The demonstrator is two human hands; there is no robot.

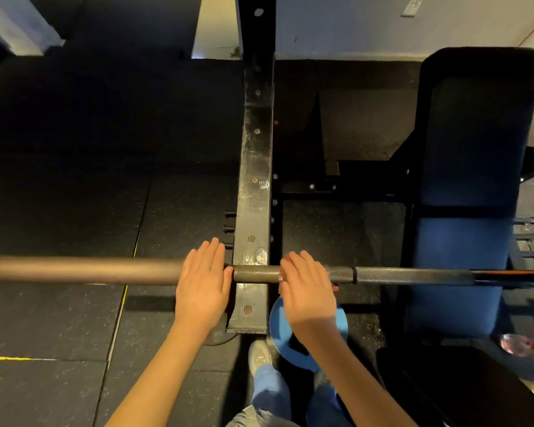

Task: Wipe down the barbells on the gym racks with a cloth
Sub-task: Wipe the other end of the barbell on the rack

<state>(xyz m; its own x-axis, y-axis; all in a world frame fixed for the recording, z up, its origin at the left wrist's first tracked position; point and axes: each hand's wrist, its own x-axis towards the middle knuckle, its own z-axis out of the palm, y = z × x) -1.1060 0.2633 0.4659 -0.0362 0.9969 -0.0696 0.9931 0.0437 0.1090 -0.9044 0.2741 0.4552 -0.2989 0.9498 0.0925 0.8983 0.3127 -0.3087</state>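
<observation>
Dark metal barbell [253, 274]: lies level across the view, under both palms. Its thick smooth sleeve runs out past the left hand and its thin knurled shaft runs on past the right hand.
Left hand [202, 288]: flat, fingers straight and together, pressing on the inner end of the sleeve.
Right hand [309, 291]: flat as well, fingers straight, laid over the knurled shaft.
Scuffed black steel rack upright [256, 149]: stands between the two hands, and the shaft crosses in front of it.
Round blue disc [276, 318]: on the floor, below the right wrist.
Dark blue padded bench [475, 149]: well beyond the right hand, with the shaft passing over it.
Black speckled rubber floor [59, 180]: under and beyond the left hand.
</observation>
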